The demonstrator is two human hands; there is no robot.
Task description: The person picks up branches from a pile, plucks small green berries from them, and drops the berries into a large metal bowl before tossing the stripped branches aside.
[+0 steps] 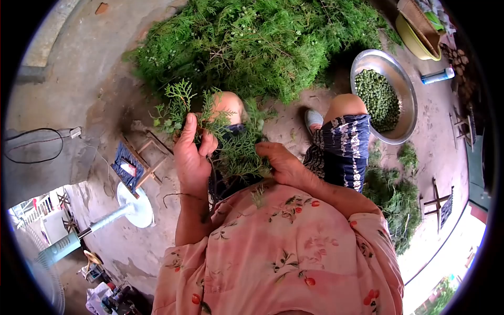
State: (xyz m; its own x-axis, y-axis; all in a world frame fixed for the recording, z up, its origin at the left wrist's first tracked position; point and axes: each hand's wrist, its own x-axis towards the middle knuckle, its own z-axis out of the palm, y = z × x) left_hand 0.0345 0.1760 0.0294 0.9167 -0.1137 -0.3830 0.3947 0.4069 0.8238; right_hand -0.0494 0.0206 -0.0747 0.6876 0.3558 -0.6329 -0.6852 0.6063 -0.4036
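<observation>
My left hand (pixel 193 152) pinches a leafy evergreen sprig (pixel 239 149) between thumb and fingers, in front of my lap. Small pale green cones show on the sprig near the left thumb. On the other side of the sprig, my right hand (pixel 283 161) has its fingers curled closed against the foliage; whatever the fingertips grip is partly hidden. Beyond my knees lies a big heap of cut evergreen branches (pixel 252 47). A metal basin (pixel 409 105) by my right knee holds many small green cones (pixel 375 97).
More evergreen branches (pixel 391 205) lie to the right on the concrete floor. At left are a small folding stool (pixel 149 163) and a standing fan's round base (pixel 135 205). A yellow tub (pixel 412 39), a blue-and-white canister (pixel 437 76) and another stool (pixel 445 207) are on the right.
</observation>
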